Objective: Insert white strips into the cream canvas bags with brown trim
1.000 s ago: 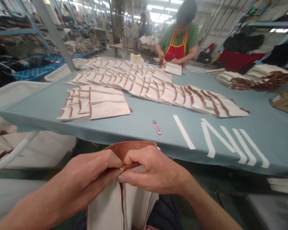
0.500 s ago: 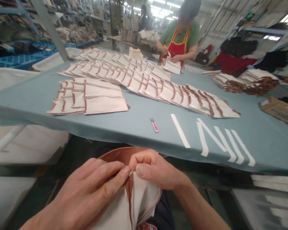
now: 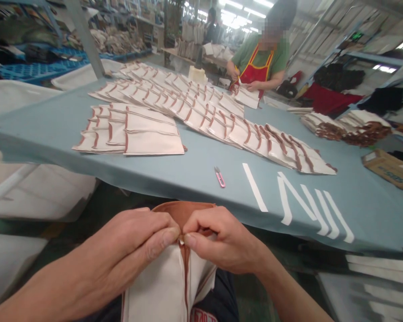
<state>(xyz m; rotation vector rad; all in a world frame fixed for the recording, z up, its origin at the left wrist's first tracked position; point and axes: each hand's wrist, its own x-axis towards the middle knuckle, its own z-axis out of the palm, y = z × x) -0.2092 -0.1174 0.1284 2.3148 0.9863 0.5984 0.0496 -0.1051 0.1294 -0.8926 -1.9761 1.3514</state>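
A cream fabric piece with brown trim [image 3: 161, 286] hangs over my lap. A brown strip with raised edges runs down its middle, and a brown fabric part [image 3: 177, 208] curves up behind my fingers. My left hand [image 3: 144, 241] pinches the top of that strip between thumb and fingers. Right against it, my right hand [image 3: 218, 239] pinches the same spot with thumb and curled forefinger. A small whitish bit shows just under the fingertips; what exactly they grip there is hidden.
The blue-covered table [image 3: 201, 165] stands before me. On it are pink thread snips [image 3: 220, 177], white strips [image 3: 255, 187], overlapping cream pieces [image 3: 151, 134] and a cardboard box [image 3: 389, 167]. Across the table a person in a red apron [image 3: 257, 67] handles a similar piece.
My left hand has rolled over, its fingers now curled in beside the thumb at the pinch. The cream fabric hangs straighter. The whole view has shifted slightly.
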